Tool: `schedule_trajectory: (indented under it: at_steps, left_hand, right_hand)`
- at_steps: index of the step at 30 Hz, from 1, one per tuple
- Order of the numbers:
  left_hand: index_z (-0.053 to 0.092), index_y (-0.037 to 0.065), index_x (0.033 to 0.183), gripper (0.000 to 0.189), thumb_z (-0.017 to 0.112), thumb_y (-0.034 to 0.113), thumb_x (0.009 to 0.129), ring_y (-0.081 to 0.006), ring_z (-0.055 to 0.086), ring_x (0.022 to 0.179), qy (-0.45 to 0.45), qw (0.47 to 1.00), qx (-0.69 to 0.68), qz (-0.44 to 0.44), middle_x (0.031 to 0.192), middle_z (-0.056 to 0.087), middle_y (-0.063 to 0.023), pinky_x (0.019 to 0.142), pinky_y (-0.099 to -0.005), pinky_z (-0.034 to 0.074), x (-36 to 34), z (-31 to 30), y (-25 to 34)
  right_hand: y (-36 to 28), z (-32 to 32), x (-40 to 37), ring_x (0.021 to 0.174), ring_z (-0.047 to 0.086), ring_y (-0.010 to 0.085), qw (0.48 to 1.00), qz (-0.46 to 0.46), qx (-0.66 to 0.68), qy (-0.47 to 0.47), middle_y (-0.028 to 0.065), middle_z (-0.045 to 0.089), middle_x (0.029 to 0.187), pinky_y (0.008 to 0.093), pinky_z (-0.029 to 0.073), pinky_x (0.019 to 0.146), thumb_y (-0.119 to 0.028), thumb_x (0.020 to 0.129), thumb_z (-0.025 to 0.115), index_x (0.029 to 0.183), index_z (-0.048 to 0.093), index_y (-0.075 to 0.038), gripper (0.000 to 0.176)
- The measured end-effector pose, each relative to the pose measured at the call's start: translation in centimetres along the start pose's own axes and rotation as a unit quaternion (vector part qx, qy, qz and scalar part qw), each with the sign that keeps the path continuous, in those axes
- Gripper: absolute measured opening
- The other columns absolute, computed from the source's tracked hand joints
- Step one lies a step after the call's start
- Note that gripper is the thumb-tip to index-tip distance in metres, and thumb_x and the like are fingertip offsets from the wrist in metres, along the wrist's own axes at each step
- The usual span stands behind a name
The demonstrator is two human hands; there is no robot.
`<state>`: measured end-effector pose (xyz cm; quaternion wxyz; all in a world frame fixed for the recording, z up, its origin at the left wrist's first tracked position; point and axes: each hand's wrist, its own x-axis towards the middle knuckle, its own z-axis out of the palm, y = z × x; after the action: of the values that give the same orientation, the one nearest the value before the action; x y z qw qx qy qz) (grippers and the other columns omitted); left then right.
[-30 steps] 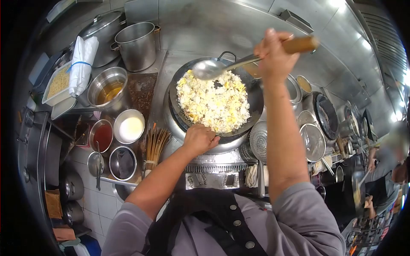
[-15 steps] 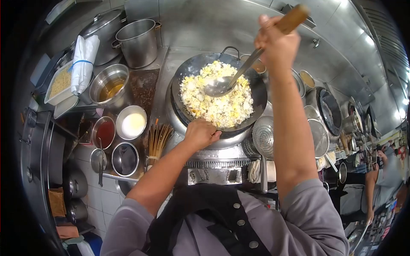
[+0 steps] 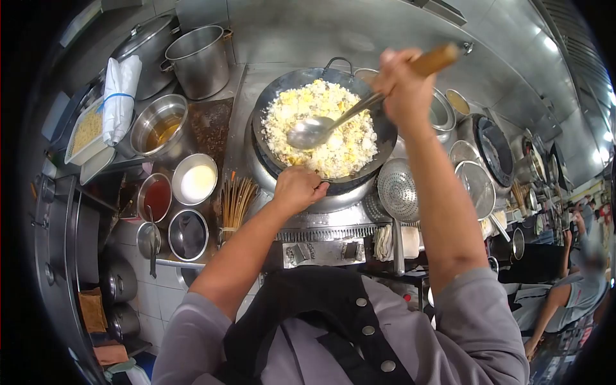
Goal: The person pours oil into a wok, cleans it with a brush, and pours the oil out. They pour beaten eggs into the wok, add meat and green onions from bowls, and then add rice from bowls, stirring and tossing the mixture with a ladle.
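A wok [image 3: 385,131] full of rice mixed with yellow egg [image 3: 301,102] sits on the burner. My left hand [image 3: 298,189] is closed on the wok's near edge; its fingers hide what they grip there. Over the wok's right side, my right hand [image 3: 407,93] is wrapped round the wooden handle of a ladle [image 3: 310,133]. The ladle slants down to the left, and its metal bowl lies against the rice left of the wok's middle.
At left stand a pot of oil [image 3: 160,125], a bowl of white contents [image 3: 196,183], red sauce [image 3: 154,196] and a bundle of sticks [image 3: 236,202]. Right of the wok lies a perforated strainer [image 3: 398,189]. Another person [image 3: 568,301] stands at far right.
My right hand has lowered the ladle, and its bowl has moved left and nearer to me across the rice. My left hand stays on the wok's edge. The view has shifted slightly.
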<state>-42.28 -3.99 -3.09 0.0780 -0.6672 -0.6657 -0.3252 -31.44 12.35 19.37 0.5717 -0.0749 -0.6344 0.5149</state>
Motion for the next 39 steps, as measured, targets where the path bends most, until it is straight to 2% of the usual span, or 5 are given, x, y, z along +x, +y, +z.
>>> schedule_trajectory:
  at_steps: [17, 21, 23, 25, 39]
  left_hand:
    - [0.063, 0.007, 0.061, 0.034, 0.073, 0.033, 0.081, -0.0327, 0.063, 0.069, -0.009, 1.000, -0.014, -0.011, 0.066, 0.063, -0.0100, 0.066, -0.0464, 0.051, 0.3, 0.0, 0.0]
    - [0.058, 0.006, 0.061, 0.034, 0.077, 0.029, 0.078, -0.0334, 0.060, 0.065, 0.014, 1.000, -0.006, -0.001, 0.064, 0.058, -0.0104, 0.061, -0.0457, 0.048, 0.3, 0.0, -0.2]
    - [0.058, 0.006, 0.061, 0.034, 0.077, 0.029, 0.079, -0.0342, 0.060, 0.064, 0.042, 0.999, -0.015, 0.023, 0.064, 0.058, -0.0113, 0.061, -0.0463, 0.048, 0.4, 0.1, -0.4]
    - [0.058, 0.006, 0.061, 0.035, 0.077, 0.029, 0.079, -0.0344, 0.059, 0.064, 0.033, 0.999, -0.024, 0.012, 0.064, 0.058, -0.0114, 0.061, -0.0466, 0.048, 0.0, 0.3, -0.3]
    - [0.056, 0.006, 0.059, 0.039, 0.075, 0.032, 0.080, -0.0337, 0.059, 0.066, 0.002, 1.000, -0.029, -0.009, 0.063, 0.057, -0.0106, 0.064, -0.0464, 0.048, 0.3, -0.1, -0.2]
  right_hand:
    - [-0.9, 4.3, 2.9, 0.049, 0.053, 0.0094, 0.996, 0.018, -0.070, -0.049, 0.0002, 0.056, 0.061, 0.0255, 0.042, 0.046, -0.006, 0.088, 0.077, 0.080, 0.058, -0.008, 0.021]
    - [2.6, 4.4, 0.4, 0.049, 0.051, 0.0103, 0.985, -0.167, 0.048, 0.001, 0.0009, 0.056, 0.061, 0.0262, 0.042, 0.047, -0.011, 0.088, 0.077, 0.075, 0.057, -0.009, 0.024]
    - [5.0, 3.6, -0.4, 0.048, 0.054, 0.0108, 0.959, -0.138, -0.245, -0.030, 0.0001, 0.053, 0.059, 0.0258, 0.043, 0.049, -0.014, 0.091, 0.076, 0.077, 0.057, -0.009, 0.024]
    - [0.6, 3.5, 3.6, 0.049, 0.054, 0.0110, 0.993, 0.039, -0.099, -0.059, 0.0005, 0.054, 0.058, 0.0257, 0.044, 0.050, -0.015, 0.092, 0.075, 0.078, 0.057, -0.009, 0.023]
    - [-1.3, -5.0, 3.6, 0.049, 0.055, 0.0118, 0.991, -0.129, 0.002, 0.040, 0.0015, 0.058, 0.063, 0.0260, 0.044, 0.049, -0.011, 0.087, 0.076, 0.077, 0.057, -0.006, 0.023]
